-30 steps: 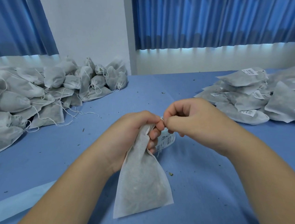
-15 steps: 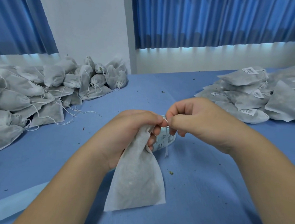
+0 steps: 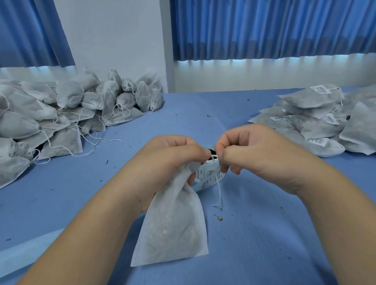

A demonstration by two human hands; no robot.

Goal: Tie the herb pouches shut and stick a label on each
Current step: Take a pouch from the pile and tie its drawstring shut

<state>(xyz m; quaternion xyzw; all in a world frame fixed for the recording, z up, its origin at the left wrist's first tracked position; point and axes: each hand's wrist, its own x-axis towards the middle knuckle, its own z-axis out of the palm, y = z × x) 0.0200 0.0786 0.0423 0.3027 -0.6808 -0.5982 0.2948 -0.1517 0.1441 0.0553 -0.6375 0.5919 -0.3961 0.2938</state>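
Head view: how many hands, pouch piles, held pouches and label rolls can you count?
Hands: 2, left hand and right hand
Pouch piles: 2, left pile and right pile
Held pouch: 1, its string pinched in the right hand
Label roll: 1
Total: 6

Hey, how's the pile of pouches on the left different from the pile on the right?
The right pile carries barcode labels; the left pile shows none. The left pile trails loose strings over the table; the right pile lies flatter. Both are white fabric pouches.
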